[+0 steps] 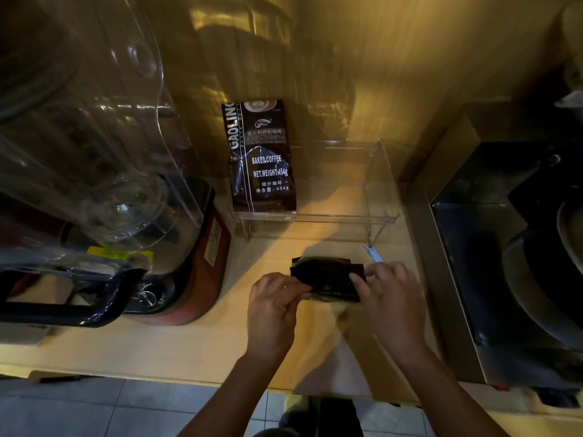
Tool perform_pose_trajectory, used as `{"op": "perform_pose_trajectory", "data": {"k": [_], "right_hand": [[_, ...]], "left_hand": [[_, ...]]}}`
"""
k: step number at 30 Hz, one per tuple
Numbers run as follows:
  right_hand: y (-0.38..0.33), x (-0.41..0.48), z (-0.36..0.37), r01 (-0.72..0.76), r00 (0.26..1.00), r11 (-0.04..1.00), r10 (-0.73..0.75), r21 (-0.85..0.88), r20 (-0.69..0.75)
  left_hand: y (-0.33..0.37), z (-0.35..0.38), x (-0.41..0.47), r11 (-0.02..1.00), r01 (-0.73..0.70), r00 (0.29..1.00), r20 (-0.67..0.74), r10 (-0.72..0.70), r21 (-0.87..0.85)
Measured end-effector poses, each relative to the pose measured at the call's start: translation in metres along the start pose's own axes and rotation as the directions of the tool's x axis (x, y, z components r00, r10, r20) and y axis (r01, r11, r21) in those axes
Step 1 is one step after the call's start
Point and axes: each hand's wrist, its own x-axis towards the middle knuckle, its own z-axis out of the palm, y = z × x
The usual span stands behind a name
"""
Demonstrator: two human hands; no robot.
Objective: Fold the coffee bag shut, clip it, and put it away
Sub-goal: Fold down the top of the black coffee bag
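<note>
Folding is under way at a dim wooden bench [195, 348], where a person stands with both hands on a dark coffee bag [328, 279] lying flat near the middle of the surface. The left hand [274, 310] pinches the bag's left edge between thumb and fingers; the right hand [391, 294] presses fingertips onto its right end. The bag's top looks already turned over at least once, though the poor light makes the number of folds impossible to tell.

No clip is on the bag. A small pale object [373, 255] lies on the bench just beyond the right hand; it may be the clip, but it is too small and blurred to be sure.

Behind the hands stands a clear acrylic rack [378, 197], holding a second, printed coffee bag [262, 159] upright at its left end, with open space to its right. That would seem the likely place for storage. A blender [110, 184] with a clear cover stands to the left and a dark metal machine [504, 247] to the right.

By this reckoning the job is in its first stage: folding in hand, clipping and putting away both left to do.
</note>
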Motion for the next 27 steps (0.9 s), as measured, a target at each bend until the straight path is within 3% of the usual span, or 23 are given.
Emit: {"op": "perform_pose_trajectory", "data": {"k": [2, 4, 7, 14, 16, 22, 27], "right_hand": [[-0.003, 0.002, 0.0, 0.251, 0.967, 0.966, -0.254, -0.065, -0.036], [-0.009, 0.003, 0.006, 0.457, 0.889, 0.886, -0.456, -0.077, 0.028], [-0.019, 0.0, 0.02, 0.59, 0.807, 0.783, -0.58, -0.196, 0.11], [-0.022, 0.003, 0.033, 0.564, 0.822, 0.815, -0.569, -0.133, 0.001], [-0.021, 0.006, 0.03, 0.535, 0.843, 0.84, -0.538, -0.088, -0.009], [-0.004, 0.017, 0.023, 0.293, 0.956, 0.945, -0.293, 0.146, -0.02], [0.006, 0.02, 0.025, 0.044, 0.999, 0.953, -0.05, 0.299, 0.013]], "left_hand": [[0.0, 0.001, 0.002, 1.0, 0.013, 1.0, 0.02, -0.013, 0.016], [0.0, 0.001, 0.005, 0.999, 0.017, 1.0, 0.019, -0.018, 0.034], [0.001, 0.003, 0.008, 1.0, 0.022, 0.999, 0.035, -0.021, -0.006], [-0.004, 0.003, 0.014, 0.996, 0.013, 0.989, 0.145, 0.0, -0.093], [-0.004, 0.003, 0.018, 0.985, 0.067, 0.986, 0.162, -0.041, -0.16], [-0.002, 0.008, 0.027, 0.936, 0.261, 0.956, 0.201, -0.216, -0.236], [0.002, 0.013, 0.024, 0.901, 0.371, 0.926, 0.168, -0.339, -0.227]]}}
